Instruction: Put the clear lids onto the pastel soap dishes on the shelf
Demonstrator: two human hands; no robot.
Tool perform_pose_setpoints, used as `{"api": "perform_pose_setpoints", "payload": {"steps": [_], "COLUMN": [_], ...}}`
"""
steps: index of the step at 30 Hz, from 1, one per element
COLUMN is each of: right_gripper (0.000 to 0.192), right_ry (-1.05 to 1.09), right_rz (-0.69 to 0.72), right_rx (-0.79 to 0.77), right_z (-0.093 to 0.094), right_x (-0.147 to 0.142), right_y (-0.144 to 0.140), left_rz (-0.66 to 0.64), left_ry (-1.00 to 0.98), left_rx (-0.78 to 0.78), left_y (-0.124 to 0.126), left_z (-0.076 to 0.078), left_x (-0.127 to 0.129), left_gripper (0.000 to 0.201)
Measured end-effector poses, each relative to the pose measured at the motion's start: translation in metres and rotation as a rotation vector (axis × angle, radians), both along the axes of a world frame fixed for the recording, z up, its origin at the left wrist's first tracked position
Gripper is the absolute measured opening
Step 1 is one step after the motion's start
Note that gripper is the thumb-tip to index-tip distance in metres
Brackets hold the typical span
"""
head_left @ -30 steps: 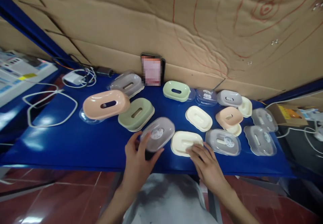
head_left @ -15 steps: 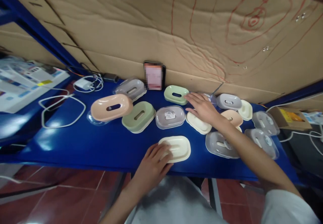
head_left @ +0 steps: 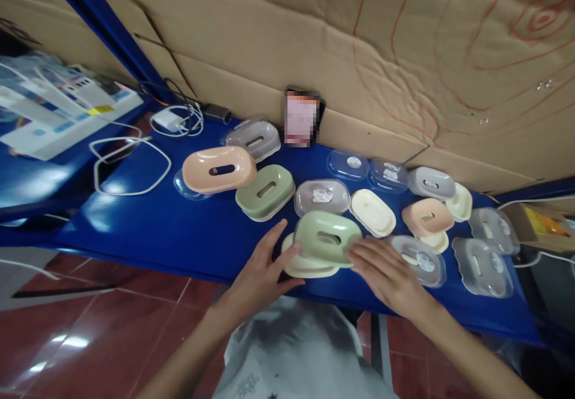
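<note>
- We see a green soap-dish top (head_left: pixel 327 238) sitting on a cream tray (head_left: pixel 305 263) at the near edge of the blue table (head_left: pixel 179 237), both hands closing in on it.
- The left hand (head_left: pixel 260 270) lies just left of the green top, fingers spread and loose; the index finger reaches up beside the top's left end and the thumb touches the cream tray's rim. It grips nothing.
- The right hand (head_left: pixel 386 273) lies flat just right of the green top, fingers extended and relaxed, their tips meeting the top's right end.
- Just behind the green top stands a clear-lidded grey dish (head_left: pixel 322 196); to the left of that, a second green dish (head_left: pixel 266 191) and a peach dish (head_left: pixel 219 169).
- Right of the green top lie a cream lid (head_left: pixel 372 212), another peach dish (head_left: pixel 427 216) and several clear lids (head_left: pixel 483 258).
- Far left of the green top, a white cable (head_left: pixel 130 168) loops on the table; a cardboard wall (head_left: pixel 314 39) rises behind.
</note>
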State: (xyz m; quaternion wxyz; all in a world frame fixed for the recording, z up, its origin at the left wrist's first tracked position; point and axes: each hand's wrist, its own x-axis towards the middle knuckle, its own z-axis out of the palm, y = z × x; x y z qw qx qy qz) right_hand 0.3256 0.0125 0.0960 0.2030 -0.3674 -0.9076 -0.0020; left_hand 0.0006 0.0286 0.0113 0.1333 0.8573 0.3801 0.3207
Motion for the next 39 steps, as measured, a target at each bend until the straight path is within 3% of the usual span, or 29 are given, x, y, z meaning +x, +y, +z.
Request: {"api": "perform_pose_setpoints", "payload": {"steps": [5,11,14,17,21,29,31,34,36,39], "right_gripper": [0.047,0.053,0.046,0.042,0.052,0.064,0.065,0.055,0.045,0.042], "right_ry": [-0.184,-0.175,-0.144,-0.136,-0.182,-0.215,-0.214,-0.164,-0.131,-0.160], "right_rz": [0.044,0.053,0.044,-0.011,-0.061,-0.088,-0.083,-0.027,-0.067,-0.248], "right_rx": [-0.099,-0.063,-0.071,-0.111,-0.197,-0.206,-0.225,-0.246,-0.200,-0.095], "right_z": [-0.027,-0.048,-0.043,-0.026,-0.012,-0.049,-0.046,-0.024,-0.006,0.008], "right_x": [-0.022,-0.033,-0.032,-0.028,-0.025,-0.034,-0.034,-0.019,0.000,0.031], "right_y": [-0.011,-0.012,-0.011,-0.003,0.002,-0.008,-0.010,0.001,0.025,0.084], "left_rz": [-0.106,-0.117,-0.128,-0.097,-0.116,-0.183,-0.195,-0.187,-0.154,-0.089], "left_ry": [0.199,0.211,0.186,0.139,0.097,0.165,0.179,0.171,0.136,0.057], "left_rx": [0.058,0.060,0.037,-0.025,-0.056,-0.028,-0.006,-0.038,-0.111,-0.243], "left_y": [0.007,0.004,0.002,0.002,0.005,0.015,0.014,0.010,0.009,0.008], "left_z": [0.010,0.011,0.010,0.011,0.015,0.015,0.013,0.011,0.011,0.011], "left_x": [-0.005,-0.009,-0.008,-0.005,0.001,0.004,0.002,-0.001,-0.001,0.000], "left_gripper": [0.064,0.051,0.049,0.047,0.040,0.040,0.043,0.049,0.057,0.073]}}
